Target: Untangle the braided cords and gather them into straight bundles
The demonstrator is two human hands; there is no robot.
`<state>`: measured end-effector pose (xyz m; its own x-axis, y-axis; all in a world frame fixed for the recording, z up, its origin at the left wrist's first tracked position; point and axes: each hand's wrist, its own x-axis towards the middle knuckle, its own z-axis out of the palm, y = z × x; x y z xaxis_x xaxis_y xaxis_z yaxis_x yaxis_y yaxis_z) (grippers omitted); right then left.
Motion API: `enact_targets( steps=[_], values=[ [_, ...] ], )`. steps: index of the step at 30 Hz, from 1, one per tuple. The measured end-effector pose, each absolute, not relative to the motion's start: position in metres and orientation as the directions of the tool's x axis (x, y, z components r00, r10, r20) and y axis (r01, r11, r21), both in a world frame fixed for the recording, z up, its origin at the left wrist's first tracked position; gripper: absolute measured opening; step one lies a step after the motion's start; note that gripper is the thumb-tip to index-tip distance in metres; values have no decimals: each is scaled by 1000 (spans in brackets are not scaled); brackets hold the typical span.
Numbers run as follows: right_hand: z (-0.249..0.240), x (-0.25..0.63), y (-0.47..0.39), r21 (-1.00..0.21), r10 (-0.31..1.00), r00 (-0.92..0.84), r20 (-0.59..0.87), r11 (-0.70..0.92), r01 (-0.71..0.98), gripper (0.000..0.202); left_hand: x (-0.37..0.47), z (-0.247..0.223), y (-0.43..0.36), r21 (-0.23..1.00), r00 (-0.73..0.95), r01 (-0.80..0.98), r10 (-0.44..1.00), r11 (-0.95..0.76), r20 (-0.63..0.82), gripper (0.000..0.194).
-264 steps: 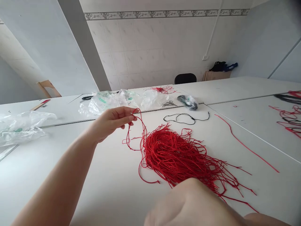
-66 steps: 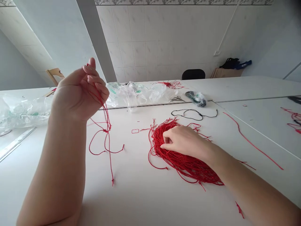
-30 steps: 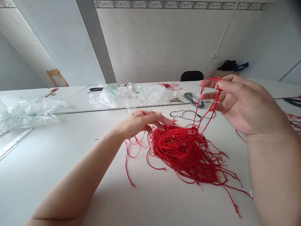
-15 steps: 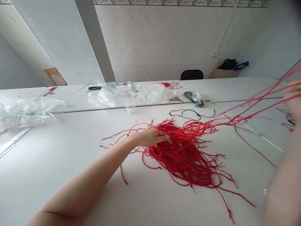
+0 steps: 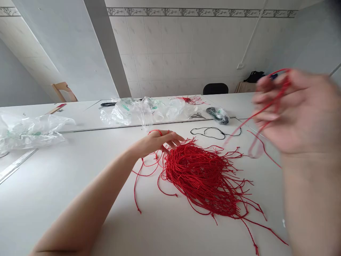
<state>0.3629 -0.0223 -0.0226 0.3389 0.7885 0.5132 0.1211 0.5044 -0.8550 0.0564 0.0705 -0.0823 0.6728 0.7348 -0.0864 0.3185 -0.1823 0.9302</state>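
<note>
A thick heap of red braided cords (image 5: 197, 177), many with knotted ends, lies on the white table. At its upper left edge is my left hand (image 5: 160, 140), palm down, fingers apart, the fingertips beside or just touching the cords. A thin red band shows on that hand. My right hand (image 5: 301, 110) is raised at the right with its fingers curled round a red cord (image 5: 284, 89). The lower part of this cord hangs down, smeared by motion. A loose red strand (image 5: 266, 151) lies on the table behind it.
Crumpled clear plastic bags (image 5: 149, 110) lie along the back and left. Behind the heap are a black cord (image 5: 213, 133), a bagged dark bundle (image 5: 217, 115), scissors (image 5: 197, 115) and a smaller red cord pile (image 5: 189, 100). A metal ruler (image 5: 18, 165) lies at left.
My right hand has come back from the far right edge, and the strands stretched from the heap are now clear of it. My left hand has lifted off the heap toward the left.
</note>
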Motion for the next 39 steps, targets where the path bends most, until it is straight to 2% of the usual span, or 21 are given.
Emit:
enact_targets(
  steps=[1,2,4,6,10,16,19,25,28,31,34,37,39],
  values=[
    [-22,344,-22,-874,831,355,428,480,-70,13,55,-79,71,952,639,265,767,-151,-56,38],
    [-23,327,-20,-877,872,320,371,442,-187,11,55,-78,71,971,609,212,792,-114,-40,38],
    [-27,304,-18,-883,919,256,302,370,-290,10,59,-82,71,992,572,124,819,-34,-43,37],
    [-31,295,-17,-916,938,195,286,327,-231,14,68,-90,70,997,568,78,821,22,-63,35],
    [-35,296,-22,-955,951,87,296,296,12,22,85,-107,63,992,618,99,777,76,-121,34],
    [-33,292,-30,-935,940,41,338,330,127,31,94,-115,56,990,652,101,746,94,-137,31],
    [-31,292,-34,-906,925,61,376,352,235,39,97,-118,56,983,609,99,772,155,-183,31],
    [-31,293,-35,-880,910,59,411,379,285,42,104,-122,51,957,645,54,722,286,-252,38],
    [-30,294,-36,-892,918,71,389,357,278,42,103,-116,48,939,693,-47,689,340,-214,33],
    [-28,301,-32,-932,932,91,351,339,129,31,93,-99,50,902,731,-152,661,404,-172,21],
    [-31,314,-22,-933,925,141,352,359,-27,16,71,-70,55,848,721,-314,688,426,-78,25],
    [-42,322,-7,-926,907,195,374,378,16,16,43,-37,56,789,613,-524,785,320,89,24],
    [-52,320,1,-936,927,143,347,333,116,23,23,-16,51,757,521,-618,832,214,189,24]
  ],
)
